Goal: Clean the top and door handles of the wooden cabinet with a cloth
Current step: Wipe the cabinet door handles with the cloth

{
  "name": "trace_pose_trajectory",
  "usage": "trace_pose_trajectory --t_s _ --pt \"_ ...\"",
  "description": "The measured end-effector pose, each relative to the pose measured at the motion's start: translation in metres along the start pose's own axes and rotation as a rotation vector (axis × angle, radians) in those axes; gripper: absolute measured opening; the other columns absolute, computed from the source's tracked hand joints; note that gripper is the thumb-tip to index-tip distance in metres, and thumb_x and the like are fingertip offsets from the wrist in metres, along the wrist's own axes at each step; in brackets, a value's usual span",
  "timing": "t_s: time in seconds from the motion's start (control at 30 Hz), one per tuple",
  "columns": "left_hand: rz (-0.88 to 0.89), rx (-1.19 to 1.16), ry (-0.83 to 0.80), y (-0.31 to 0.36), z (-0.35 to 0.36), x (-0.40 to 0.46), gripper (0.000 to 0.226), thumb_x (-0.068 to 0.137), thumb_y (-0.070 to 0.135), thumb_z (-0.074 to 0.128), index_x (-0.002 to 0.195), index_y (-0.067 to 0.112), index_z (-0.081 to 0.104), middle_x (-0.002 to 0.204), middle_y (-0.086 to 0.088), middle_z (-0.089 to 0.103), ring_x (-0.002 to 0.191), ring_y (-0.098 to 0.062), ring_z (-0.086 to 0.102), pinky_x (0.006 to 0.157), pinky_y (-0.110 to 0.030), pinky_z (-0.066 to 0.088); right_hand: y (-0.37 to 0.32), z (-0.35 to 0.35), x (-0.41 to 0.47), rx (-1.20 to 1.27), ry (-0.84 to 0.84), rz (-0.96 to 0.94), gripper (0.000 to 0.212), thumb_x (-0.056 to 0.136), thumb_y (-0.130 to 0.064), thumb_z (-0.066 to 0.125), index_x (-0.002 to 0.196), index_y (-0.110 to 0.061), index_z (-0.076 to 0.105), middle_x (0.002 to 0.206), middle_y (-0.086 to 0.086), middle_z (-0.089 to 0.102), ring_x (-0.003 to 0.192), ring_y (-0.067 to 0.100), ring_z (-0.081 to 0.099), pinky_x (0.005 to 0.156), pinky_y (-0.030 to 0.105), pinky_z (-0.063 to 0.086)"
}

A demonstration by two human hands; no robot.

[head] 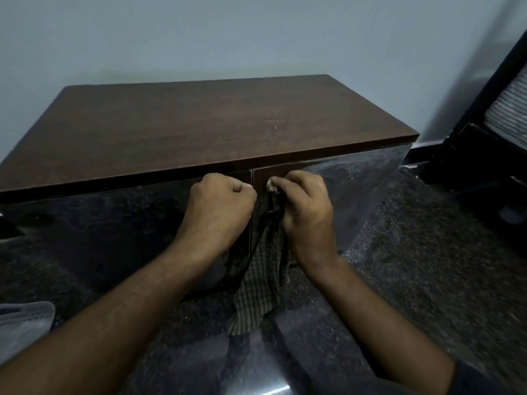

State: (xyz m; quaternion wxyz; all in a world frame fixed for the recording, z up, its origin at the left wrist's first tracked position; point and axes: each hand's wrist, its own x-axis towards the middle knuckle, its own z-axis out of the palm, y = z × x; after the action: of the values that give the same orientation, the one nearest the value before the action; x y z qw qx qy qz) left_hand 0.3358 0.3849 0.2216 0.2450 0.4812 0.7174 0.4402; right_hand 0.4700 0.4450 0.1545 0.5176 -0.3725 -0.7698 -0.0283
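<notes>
Both hands work at the front of the wooden cabinet (199,124), just under its top edge where the two glossy doors meet. The right hand (306,208) grips a checked cloth (261,283) against the door handle (271,205) — the cloth's tail hangs down the door. The left hand (222,202) is clenched beside the seam — whether it holds anything cannot be told.

Dark speckled glossy floor (413,252) carries the wooden cabinet (199,124) against the wall; a grey item (22,323) lies on it at left edge.
</notes>
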Motion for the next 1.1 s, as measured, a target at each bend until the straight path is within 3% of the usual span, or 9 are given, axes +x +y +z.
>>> trace_pose_trajectory --t_s 0.1,0.23,0.33,0.4,0.53,0.67,0.77,0.93,1.1 --pt "-0.014 0.021 0.017 -0.006 0.000 0.006 0.024 0.084 0.028 0.062 0.063 0.024 0.073 0.060 0.009 0.071 0.058 -0.006 0.069 0.066 -0.033 0.060 -0.014 0.009 -0.006 0.025 -0.062 -0.081 0.020 0.089 0.005 0.066 0.109 0.008 0.070 0.099 0.021 0.065 0.088 0.030 0.059 0.075 0.032 0.052" --pt "0.074 0.097 0.077 -0.016 -0.005 0.009 0.023 0.086 0.027 0.070 0.063 0.029 0.070 0.054 0.013 0.068 0.049 0.000 0.065 0.048 -0.012 0.051 -0.022 0.018 -0.019 -0.093 -0.187 -0.153 0.010 0.095 0.000 0.063 0.092 0.008 0.070 0.083 0.015 0.060 0.077 0.028 0.057 0.058 0.037 0.049" --pt "0.115 0.137 0.064 -0.017 -0.002 0.008 0.018 0.084 0.028 0.072 0.066 0.029 0.073 0.052 0.009 0.067 0.051 0.001 0.065 0.054 -0.016 0.055 -0.020 0.015 -0.026 -0.208 -0.178 -0.179 0.012 0.095 -0.001 0.063 0.089 0.005 0.071 0.077 0.013 0.059 0.074 0.029 0.056 0.058 0.041 0.047" --pt "0.141 0.154 0.069 -0.015 0.000 0.008 0.009 0.083 0.029 0.072 0.076 0.028 0.077 0.056 0.010 0.068 0.056 0.002 0.066 0.058 -0.018 0.055 -0.019 0.014 -0.020 -0.201 -0.064 -0.184 0.013 0.095 -0.002 0.062 0.093 0.006 0.073 0.074 0.014 0.059 0.071 0.031 0.054 0.059 0.043 0.045" --pt "0.201 0.156 0.106 -0.015 0.001 0.009 0.007 0.084 0.027 0.070 0.083 0.028 0.077 0.057 0.014 0.066 0.057 0.007 0.064 0.050 -0.006 0.046 -0.014 0.022 -0.009 -0.252 0.131 -0.179 0.011 0.094 -0.004 0.067 0.094 0.003 0.075 0.073 0.013 0.059 0.073 0.028 0.049 0.060 0.041 0.038" --pt "0.212 0.152 0.096 -0.016 0.004 0.009 0.007 0.084 0.022 0.071 0.085 0.023 0.077 0.066 0.014 0.068 0.065 0.003 0.067 0.063 -0.015 0.055 -0.008 0.026 -0.035 -0.335 0.046 -0.132 0.005 0.089 -0.008 0.072 0.090 -0.005 0.076 0.076 0.009 0.062 0.078 0.025 0.046 0.066 0.040 0.033" --pt "0.218 0.167 0.101 -0.018 0.006 0.008 0.005 0.084 0.024 0.072 0.083 0.026 0.077 0.061 0.016 0.066 0.062 0.005 0.066 0.060 -0.011 0.051 -0.007 0.025 -0.035 -0.328 0.053 -0.142 0.004 0.087 -0.012 0.073 0.087 -0.010 0.077 0.074 0.004 0.061 0.077 0.023 0.049 0.071 0.039 0.033" --pt "0.247 0.195 0.087 -0.021 0.010 0.008 0.008 0.085 0.025 0.070 0.088 0.026 0.077 0.064 0.016 0.066 0.064 0.002 0.066 0.063 -0.014 0.054 -0.005 0.025 -0.019 -0.233 0.217 -0.082 0.017 0.087 -0.013 0.073 0.071 -0.010 0.069 0.070 0.003 0.057 0.073 0.021 0.047 0.072 0.039 0.032" --pt "0.267 0.216 0.088 -0.019 0.010 0.007 0.007 0.086 0.024 0.071 0.089 0.025 0.077 0.066 0.016 0.066 0.064 0.004 0.065 0.058 -0.007 0.048 -0.008 0.031 -0.041 -0.256 0.079 -0.050 0.015 0.083 -0.009 0.076 0.070 -0.008 0.068 0.072 0.004 0.061 0.068 0.026 0.056 0.069 0.041 0.036"
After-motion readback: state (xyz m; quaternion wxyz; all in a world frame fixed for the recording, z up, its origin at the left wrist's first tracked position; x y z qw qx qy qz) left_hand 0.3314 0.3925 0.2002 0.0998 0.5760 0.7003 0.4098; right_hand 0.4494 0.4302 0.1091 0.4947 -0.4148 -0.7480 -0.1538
